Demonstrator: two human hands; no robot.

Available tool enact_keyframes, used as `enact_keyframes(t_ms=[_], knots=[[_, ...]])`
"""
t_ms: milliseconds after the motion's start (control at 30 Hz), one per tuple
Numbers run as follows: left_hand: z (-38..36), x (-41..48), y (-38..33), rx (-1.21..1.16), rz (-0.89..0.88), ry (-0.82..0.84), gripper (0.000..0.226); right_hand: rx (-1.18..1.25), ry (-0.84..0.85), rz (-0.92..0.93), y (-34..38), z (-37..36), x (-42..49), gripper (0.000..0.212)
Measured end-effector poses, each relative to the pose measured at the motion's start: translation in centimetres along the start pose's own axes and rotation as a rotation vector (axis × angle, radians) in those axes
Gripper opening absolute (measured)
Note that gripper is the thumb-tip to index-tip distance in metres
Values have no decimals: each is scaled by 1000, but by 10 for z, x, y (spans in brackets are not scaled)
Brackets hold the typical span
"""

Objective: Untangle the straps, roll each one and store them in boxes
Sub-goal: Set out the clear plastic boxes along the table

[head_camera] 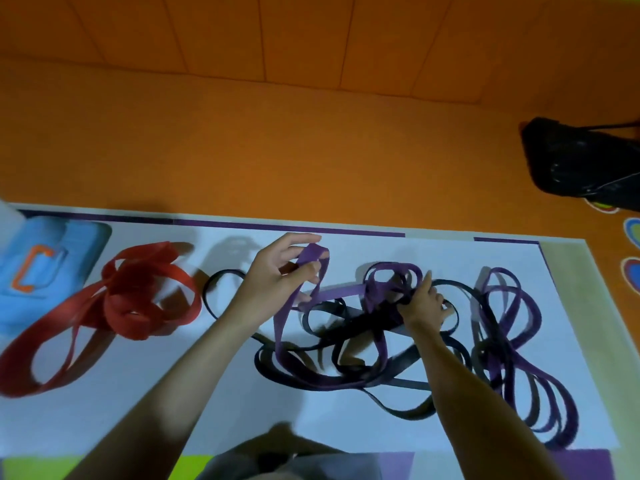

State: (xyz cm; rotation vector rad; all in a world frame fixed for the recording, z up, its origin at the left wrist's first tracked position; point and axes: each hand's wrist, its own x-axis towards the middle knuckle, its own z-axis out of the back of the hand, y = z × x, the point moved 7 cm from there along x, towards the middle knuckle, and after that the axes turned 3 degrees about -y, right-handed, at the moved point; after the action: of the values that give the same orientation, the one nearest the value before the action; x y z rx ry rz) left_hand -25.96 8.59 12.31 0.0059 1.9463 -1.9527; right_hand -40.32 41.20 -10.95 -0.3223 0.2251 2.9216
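Observation:
A tangle of purple straps (349,294) and black straps (360,323) lies on the white mat (173,393), right of centre. My left hand (277,271) pinches a loop of purple strap and holds it lifted above the mat. My right hand (422,303) grips the knotted middle of the tangle, where purple and black straps cross. A second bundle of purple strap loops (512,344) lies further right. A red strap (114,306) lies apart in loose coils on the left of the mat.
A blue printed patch (41,268) covers the mat's far left corner. A black bag (581,164) sits on the orange floor (311,150) at the far right. My clothing (294,462) shows at the bottom edge. No box is in view.

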Motion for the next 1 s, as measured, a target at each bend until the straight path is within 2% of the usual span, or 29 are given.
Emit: enact_keyframes(t_ms=[133,300,400,500,633,733,900,1000], knots=[[1,0,11,9,26,3,32,-37,32,86,9,-11,12,57],[3,2,14,25,34,3,32,11,116,160,23,-13,6,38],[7,3,14,5,51,-20,30,262,161,115,26,-6,-10,33],[7,-1,10,-50,73,-4,27,642,136,65,26,31,-47,12],[-12,-13,-7,-118,69,88,25,847,55,119,16,101,-103,10],[-31,-25,-29,-141,30,185,24,975,-31,109,1,152,-128,16],[-75,-45,-78,-148,-79,366,26,1273,-220,38,-17,237,-157,24],[-115,-55,-101,-76,-186,502,30,1328,-229,92,-20,274,-170,24]])
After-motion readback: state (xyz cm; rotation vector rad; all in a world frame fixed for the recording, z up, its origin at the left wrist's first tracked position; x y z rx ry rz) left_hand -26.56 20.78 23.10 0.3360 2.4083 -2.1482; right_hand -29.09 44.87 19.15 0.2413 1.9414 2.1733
